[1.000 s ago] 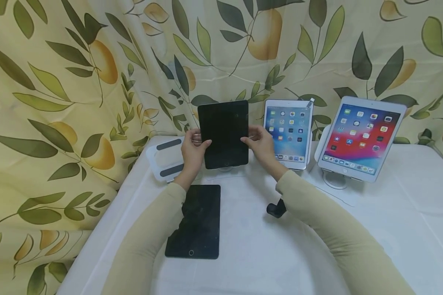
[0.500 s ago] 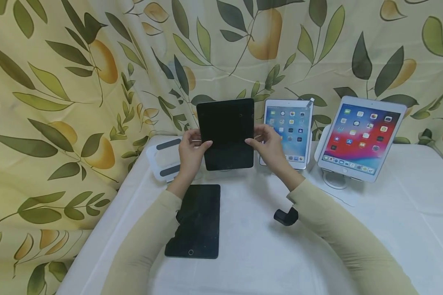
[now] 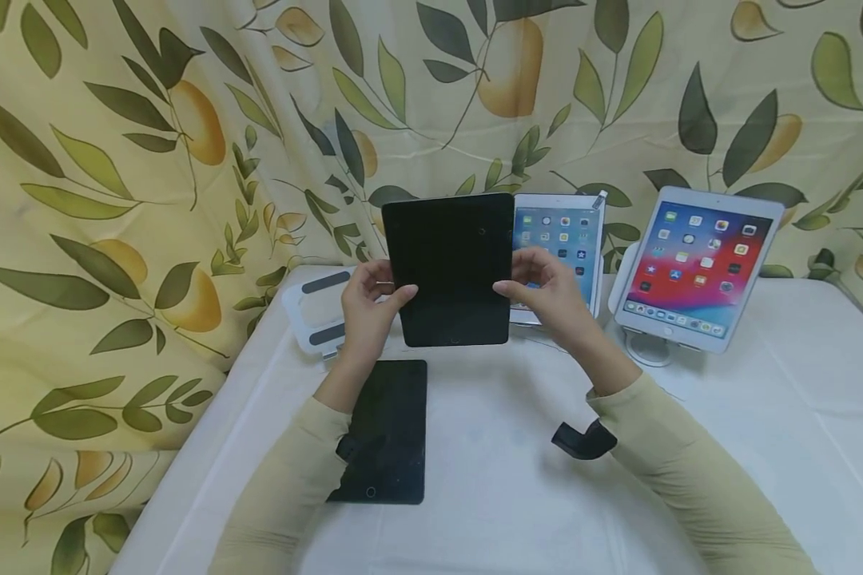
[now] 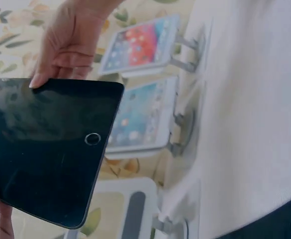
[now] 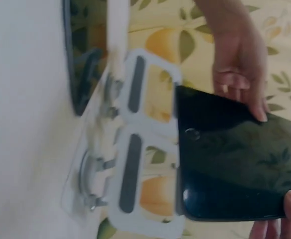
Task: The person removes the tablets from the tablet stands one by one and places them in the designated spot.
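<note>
A black tablet (image 3: 449, 271) is held up, screen facing me, between both hands. My left hand (image 3: 367, 315) pinches its left edge, thumb on the front. Its right edge is pinched by my right hand (image 3: 550, 295) in the same way. The left wrist view shows the tablet's round home button close up. In the right wrist view, a white stand (image 5: 128, 179) with grey pads is behind the tablet, which stands apart from it; the head view hides this stand. A second black tablet (image 3: 391, 423) lies flat on the table, partly covered by my left sleeve.
Another white stand (image 3: 298, 319) bears no tablet at the back left. Two white tablets with lit screens, one (image 3: 568, 231) behind my right hand and one (image 3: 701, 267) farther right, lean on stands. A patterned curtain (image 3: 431, 96) hangs behind the white-covered table (image 3: 489, 495).
The held black tablet has come toward me, looking larger and sitting slightly lower. My right hand and sleeve have shifted right; the tablet now covers part of the middle white tablet.
</note>
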Tool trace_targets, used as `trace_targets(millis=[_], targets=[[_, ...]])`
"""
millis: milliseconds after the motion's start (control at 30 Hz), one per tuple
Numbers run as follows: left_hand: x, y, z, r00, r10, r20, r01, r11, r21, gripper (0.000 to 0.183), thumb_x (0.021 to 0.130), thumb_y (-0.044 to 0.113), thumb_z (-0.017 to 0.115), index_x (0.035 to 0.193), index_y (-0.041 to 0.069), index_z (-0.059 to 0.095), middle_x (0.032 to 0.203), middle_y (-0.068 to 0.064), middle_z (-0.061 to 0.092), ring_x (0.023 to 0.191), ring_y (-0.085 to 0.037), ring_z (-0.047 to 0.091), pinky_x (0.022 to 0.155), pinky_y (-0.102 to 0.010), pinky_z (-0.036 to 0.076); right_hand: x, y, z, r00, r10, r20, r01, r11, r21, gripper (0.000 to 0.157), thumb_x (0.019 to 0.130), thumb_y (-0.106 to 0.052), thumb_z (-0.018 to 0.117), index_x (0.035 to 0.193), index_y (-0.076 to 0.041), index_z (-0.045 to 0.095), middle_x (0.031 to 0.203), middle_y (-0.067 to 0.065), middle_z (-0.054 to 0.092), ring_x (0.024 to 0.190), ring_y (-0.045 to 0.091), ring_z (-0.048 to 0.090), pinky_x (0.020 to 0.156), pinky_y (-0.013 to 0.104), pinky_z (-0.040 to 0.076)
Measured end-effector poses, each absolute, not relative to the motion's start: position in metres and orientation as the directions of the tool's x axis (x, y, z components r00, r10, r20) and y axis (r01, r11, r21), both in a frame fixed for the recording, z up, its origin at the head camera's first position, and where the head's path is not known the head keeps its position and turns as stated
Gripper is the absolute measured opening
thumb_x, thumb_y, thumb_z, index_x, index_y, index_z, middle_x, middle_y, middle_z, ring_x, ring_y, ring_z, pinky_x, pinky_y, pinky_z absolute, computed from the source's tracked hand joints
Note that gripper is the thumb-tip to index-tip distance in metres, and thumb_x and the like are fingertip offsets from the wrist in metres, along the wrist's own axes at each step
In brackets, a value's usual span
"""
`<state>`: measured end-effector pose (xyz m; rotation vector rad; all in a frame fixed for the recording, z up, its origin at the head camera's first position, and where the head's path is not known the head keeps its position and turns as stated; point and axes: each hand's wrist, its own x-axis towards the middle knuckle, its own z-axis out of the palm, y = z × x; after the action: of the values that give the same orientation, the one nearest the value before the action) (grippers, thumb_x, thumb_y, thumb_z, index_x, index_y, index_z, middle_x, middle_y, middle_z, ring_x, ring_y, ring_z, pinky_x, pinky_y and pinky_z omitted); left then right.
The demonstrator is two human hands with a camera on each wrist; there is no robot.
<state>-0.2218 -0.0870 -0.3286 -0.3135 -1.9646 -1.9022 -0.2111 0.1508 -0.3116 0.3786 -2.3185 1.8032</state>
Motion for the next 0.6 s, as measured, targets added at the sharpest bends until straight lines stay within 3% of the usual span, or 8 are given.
trace_targets(millis=[233,600], targets=[[-0.206,-0.082,-0.325,-0.932,-0.086,0.353,0.354,0.01,0.935,0.037,0.077,-0.004,0.073,0.11,-0.002,0.055,0.093,0.0,0.058,0.082,-0.01,0.055,0.074,-0.019,0.047,-0.191,0.157,-0.306,-0.982,-0.07,0.174,-0.182,0.133,-0.974,0.031,0.085,-0.01,0.07,0.111,-0.002,0.055,0.088,-0.004,0.057,0.084,0.014,0.054,0.076,0.019,0.052],[-0.184,-0.075,-0.331,-0.96,-0.019,0.278,0.279,-0.038,0.96,0.037,0.077,-0.008,0.072,0.11,-0.002,0.054,0.091,0.001,0.058,0.081,-0.011,0.054,0.073,-0.018,0.048,-0.17,0.171,-0.315,-0.993,-0.098,0.064,-0.079,0.16,-0.984,0.02,0.085,-0.014,0.07,0.097,-0.013,0.055,0.088,-0.004,0.056,0.087,0.016,0.053,0.079,0.02,0.05]])
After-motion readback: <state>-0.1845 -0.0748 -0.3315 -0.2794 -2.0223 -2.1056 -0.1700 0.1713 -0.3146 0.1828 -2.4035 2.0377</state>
